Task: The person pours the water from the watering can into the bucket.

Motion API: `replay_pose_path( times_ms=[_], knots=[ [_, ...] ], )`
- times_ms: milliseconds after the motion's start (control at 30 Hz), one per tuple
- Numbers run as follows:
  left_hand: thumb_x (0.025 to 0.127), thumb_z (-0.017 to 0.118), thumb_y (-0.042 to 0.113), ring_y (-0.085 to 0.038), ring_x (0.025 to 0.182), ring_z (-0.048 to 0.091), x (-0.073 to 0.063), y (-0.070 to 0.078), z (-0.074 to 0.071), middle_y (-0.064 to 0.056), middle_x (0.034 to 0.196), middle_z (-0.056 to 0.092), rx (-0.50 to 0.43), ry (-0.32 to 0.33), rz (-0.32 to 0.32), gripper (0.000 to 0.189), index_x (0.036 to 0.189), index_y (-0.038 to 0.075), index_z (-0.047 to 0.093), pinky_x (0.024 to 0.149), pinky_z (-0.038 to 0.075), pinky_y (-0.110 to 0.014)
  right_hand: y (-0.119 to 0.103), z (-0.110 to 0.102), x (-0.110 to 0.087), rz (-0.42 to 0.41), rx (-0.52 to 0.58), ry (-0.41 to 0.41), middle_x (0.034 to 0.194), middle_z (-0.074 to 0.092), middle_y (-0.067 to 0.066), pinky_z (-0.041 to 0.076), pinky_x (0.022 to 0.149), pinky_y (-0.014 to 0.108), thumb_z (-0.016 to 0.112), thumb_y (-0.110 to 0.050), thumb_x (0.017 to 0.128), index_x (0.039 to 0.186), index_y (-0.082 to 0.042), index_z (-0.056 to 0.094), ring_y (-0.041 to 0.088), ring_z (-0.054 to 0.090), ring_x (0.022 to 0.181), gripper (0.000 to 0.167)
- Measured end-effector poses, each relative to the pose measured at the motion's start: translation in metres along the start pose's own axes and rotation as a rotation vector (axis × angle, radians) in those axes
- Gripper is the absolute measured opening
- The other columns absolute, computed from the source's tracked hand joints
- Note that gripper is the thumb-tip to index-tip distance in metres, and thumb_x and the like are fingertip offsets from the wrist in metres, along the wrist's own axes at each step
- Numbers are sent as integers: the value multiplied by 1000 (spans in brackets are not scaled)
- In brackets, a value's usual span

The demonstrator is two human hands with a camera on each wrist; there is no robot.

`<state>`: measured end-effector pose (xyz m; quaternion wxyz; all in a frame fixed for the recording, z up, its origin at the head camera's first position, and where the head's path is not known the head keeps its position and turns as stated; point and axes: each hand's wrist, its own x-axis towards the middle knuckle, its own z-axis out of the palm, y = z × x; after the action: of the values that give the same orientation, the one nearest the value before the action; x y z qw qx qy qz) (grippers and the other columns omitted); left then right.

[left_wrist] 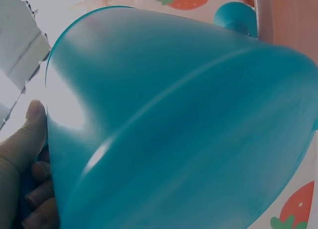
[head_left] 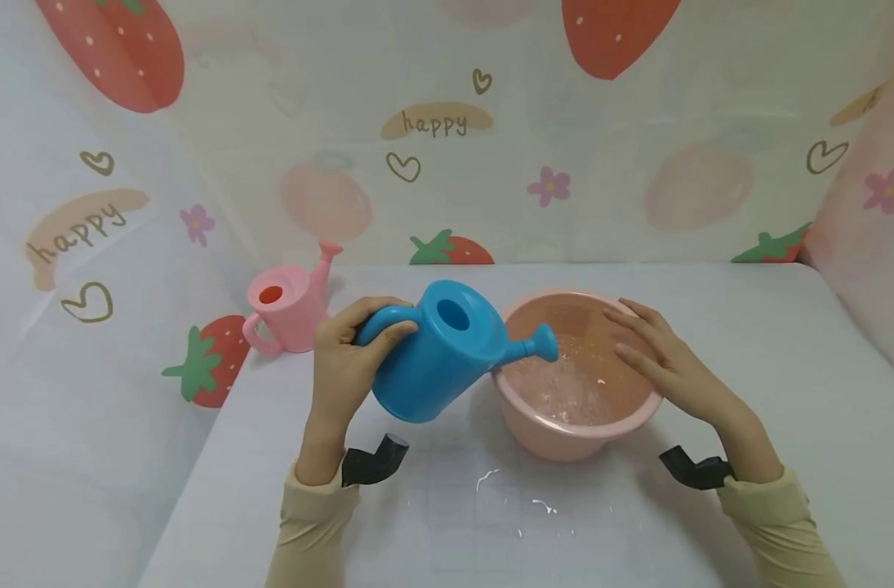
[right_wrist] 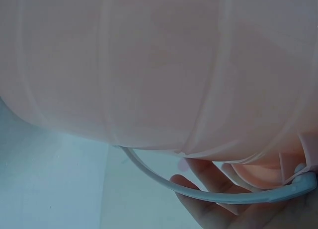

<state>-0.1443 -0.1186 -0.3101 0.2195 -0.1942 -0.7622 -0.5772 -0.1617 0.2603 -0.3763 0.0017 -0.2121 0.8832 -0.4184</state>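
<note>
My left hand (head_left: 347,351) grips the handle of a blue watering can (head_left: 432,359), thumb laid over the handle's top. The can is tilted to the right, off the table, its sprinkler head above the near left part of a pink bucket (head_left: 520,420). Clear water (head_left: 564,392) in the bucket shows bubbles and ripples under the spout. At the bucket's right rim, my right hand (head_left: 667,359) rests with its fingers reaching in over the opening. A pale curved bail handle (right_wrist: 198,194) crosses in front of these fingers in the right wrist view.
Behind the left hand, a pink watering can (head_left: 292,306) stands at the table's back left corner. Wet spots (head_left: 542,506) shine on the white table (head_left: 476,547) in front of the bucket. A strawberry-print sheet (head_left: 601,131) hangs along the back and sides.
</note>
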Motion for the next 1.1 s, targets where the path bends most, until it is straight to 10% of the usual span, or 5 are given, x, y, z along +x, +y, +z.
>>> replay_pose_path(
  times_ms=[1100],
  knots=[
    [80,71,8,-18,92,64,3,4,2,-11,95,69,38,8,-1,21,100,3,68,86,52,-41,0,-1,0,-1,43,-7,151,17,0,23,97,69,51,-17,95,143,-26,35,33,17,138,51]
  ],
)
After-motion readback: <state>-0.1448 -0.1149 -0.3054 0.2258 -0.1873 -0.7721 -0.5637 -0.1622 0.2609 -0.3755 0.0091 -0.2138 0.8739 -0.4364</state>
